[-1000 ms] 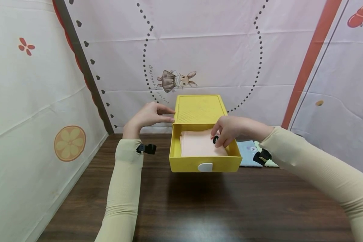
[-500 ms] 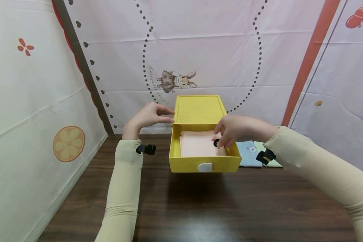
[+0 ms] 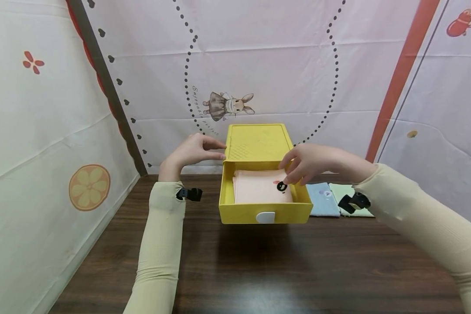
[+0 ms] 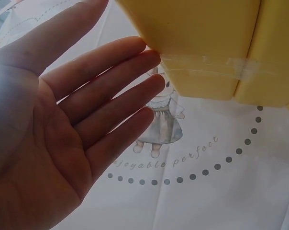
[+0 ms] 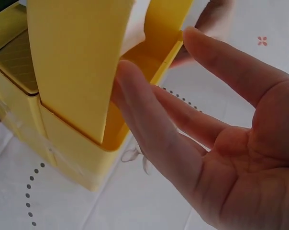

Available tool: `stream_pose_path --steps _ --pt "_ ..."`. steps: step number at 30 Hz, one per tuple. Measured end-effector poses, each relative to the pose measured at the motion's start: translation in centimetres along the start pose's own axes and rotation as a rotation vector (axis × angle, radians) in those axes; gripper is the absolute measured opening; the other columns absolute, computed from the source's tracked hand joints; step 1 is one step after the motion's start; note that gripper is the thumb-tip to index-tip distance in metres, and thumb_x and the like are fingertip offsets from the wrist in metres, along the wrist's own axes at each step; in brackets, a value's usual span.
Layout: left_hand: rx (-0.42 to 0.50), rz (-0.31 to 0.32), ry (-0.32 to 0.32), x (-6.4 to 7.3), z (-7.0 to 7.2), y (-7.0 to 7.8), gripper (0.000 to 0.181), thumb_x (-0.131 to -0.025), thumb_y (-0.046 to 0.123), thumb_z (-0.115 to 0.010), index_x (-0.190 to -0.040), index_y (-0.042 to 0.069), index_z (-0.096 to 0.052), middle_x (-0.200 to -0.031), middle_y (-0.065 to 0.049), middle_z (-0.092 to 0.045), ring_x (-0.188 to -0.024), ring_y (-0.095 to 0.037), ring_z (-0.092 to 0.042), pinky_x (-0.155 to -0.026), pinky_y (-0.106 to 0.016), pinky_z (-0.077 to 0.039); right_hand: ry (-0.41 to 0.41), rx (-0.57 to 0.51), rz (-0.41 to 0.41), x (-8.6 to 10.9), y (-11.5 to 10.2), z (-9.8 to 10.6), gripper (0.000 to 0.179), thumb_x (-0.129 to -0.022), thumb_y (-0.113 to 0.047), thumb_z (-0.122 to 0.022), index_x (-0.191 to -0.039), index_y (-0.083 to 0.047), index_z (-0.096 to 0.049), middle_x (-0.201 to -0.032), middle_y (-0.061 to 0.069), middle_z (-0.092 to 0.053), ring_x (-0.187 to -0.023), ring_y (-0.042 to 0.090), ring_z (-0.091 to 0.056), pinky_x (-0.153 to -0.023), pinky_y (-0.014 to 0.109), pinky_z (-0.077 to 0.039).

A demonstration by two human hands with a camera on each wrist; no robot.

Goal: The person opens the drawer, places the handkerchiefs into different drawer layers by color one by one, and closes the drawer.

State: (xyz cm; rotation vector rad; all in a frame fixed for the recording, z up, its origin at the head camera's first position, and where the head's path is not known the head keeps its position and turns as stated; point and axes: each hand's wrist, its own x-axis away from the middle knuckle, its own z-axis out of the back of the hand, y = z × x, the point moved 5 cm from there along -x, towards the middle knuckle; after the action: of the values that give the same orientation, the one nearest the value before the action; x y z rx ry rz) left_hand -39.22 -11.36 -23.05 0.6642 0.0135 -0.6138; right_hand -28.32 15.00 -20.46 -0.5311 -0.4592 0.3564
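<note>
A yellow box (image 3: 259,141) stands on the table with its drawer (image 3: 235,213) pulled out toward me. Inside the drawer lies a folded pale pink cloth (image 3: 255,185) with a small dark print near its right side. My left hand (image 3: 192,150) is at the box's left edge, thumb and fingers spread apart; the left wrist view shows its fingers nearly straight, fingertips at the yellow wall (image 4: 197,43). Over the drawer's right wall is my right hand (image 3: 315,161), fingers loosely bent and parted, with nothing between them. In the right wrist view its fingertips reach the drawer's rim.
To the right of the box, a folded blue cloth (image 3: 322,203) and a folded light green cloth (image 3: 343,191) lie side by side, the green one partly behind my right wrist strap. Dark wooden tabletop (image 3: 259,270) spreads in front. Printed fabric walls (image 3: 141,87) enclose the back and sides.
My right hand has moved right and slightly up, off the pink cloth, and its fingers have loosened. More of the cloth's print shows. The left hand has stayed where it was.
</note>
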Motion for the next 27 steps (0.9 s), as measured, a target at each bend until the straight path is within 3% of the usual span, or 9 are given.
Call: stream_pose_path --steps 5,12,20,27 --pt "0.014 -0.003 0.003 0.1 0.0 0.0 0.044 -0.077 0.044 -0.076 -0.113 0.02 -0.07 -0.115 -0.001 -0.069 -0.102 -0.015 -0.064 -0.089 -0.039 -0.051 0.028 0.023 0.008 0.8 0.1 0.3 0.048 -0.086 -0.021 -0.07 -0.126 -0.001 -0.056 -0.115 0.018 -0.066 -0.094 0.021 -0.066 -0.08 0.035 -0.057" --pt "0.013 0.001 0.004 0.1 0.0 0.0 0.043 -0.077 0.044 -0.076 -0.113 0.02 -0.07 -0.115 -0.001 -0.069 -0.102 -0.015 -0.064 -0.089 -0.039 -0.052 0.072 -0.118 0.021 2.5 0.2 0.1 0.042 -0.086 -0.023 -0.07 -0.123 -0.008 -0.059 -0.118 0.014 -0.064 -0.101 0.024 -0.064 -0.085 0.037 -0.055" --pt "0.01 0.005 0.0 0.1 0.0 0.0 0.046 -0.077 0.047 -0.076 -0.114 0.021 -0.07 -0.116 0.0 -0.068 -0.103 -0.015 -0.064 -0.088 -0.039 -0.052 0.178 -0.058 0.129 3.7 -0.1 -0.1 0.038 -0.085 -0.026 -0.072 -0.117 -0.008 -0.063 -0.111 0.012 -0.069 -0.095 0.023 -0.068 -0.078 0.034 -0.057" --pt "0.0 -0.001 -0.002 0.1 -0.1 0.1 0.046 -0.077 0.047 -0.075 -0.114 0.021 -0.07 -0.115 0.0 -0.068 -0.102 -0.015 -0.063 -0.087 -0.039 -0.052 0.255 -0.099 0.201 4.5 0.2 -1.1 0.037 -0.084 -0.028 -0.072 -0.114 -0.006 -0.066 -0.106 0.01 -0.071 -0.088 0.021 -0.07 -0.073 0.032 -0.058"
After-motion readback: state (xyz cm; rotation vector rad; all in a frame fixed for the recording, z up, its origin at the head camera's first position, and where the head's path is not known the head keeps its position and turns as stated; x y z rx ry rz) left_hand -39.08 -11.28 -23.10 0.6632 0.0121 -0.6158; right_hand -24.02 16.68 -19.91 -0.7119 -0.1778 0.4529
